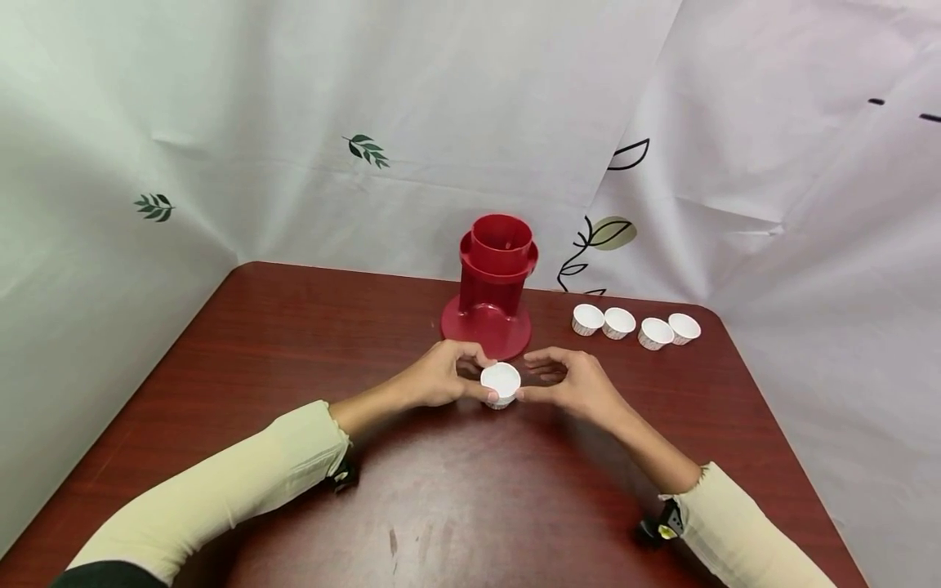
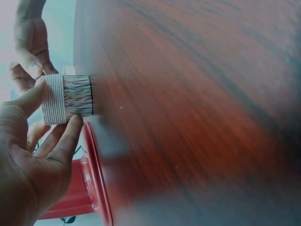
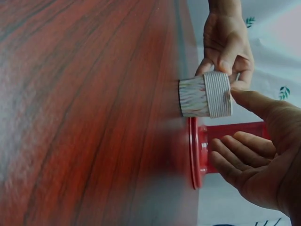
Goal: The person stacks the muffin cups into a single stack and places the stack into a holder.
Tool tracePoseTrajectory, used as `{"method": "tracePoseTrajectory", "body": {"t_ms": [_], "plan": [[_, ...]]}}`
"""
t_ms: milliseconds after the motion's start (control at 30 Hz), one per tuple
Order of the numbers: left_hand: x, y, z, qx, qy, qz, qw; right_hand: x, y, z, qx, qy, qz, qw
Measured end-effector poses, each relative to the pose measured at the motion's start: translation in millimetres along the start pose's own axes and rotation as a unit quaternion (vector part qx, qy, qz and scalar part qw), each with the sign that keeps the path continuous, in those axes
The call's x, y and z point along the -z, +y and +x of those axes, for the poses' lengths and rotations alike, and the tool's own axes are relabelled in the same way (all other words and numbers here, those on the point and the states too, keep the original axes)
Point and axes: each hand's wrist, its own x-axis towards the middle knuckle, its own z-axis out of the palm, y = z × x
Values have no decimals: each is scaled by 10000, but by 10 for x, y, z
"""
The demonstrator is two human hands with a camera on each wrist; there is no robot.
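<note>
A small white paper cup (image 1: 501, 379) with a ribbed rim (image 2: 53, 100) and a patterned lower wall (image 3: 193, 97) stands upright at the middle of the table. My left hand (image 1: 439, 377) holds it from the left, thumb on the near side and fingers on the far side. From the right, my right hand (image 1: 584, 387) reaches in with its thumb tip at the cup's rim. The other fingers of that hand (image 3: 247, 157) are spread, away from the cup. Just behind the hands is a red plastic stand (image 1: 491, 286) with a round base and an open tube top.
Several similar white paper cups (image 1: 619, 322) stand in a row at the back right of the dark red wooden table (image 1: 309, 327). White cloth (image 1: 279, 180) with leaf prints hangs behind and at the sides.
</note>
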Motion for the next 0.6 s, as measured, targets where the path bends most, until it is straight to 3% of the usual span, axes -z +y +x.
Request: {"method": "tracePoseTrajectory", "body": {"t_ms": [300,600], "plan": [[7,12,-20,-75,66,127,9999,128,41,-37,-145,72,-183,9997],[-31,8,-24,13,75,-391,9992,263,100,-67,-196,181,-194,9995]]}}
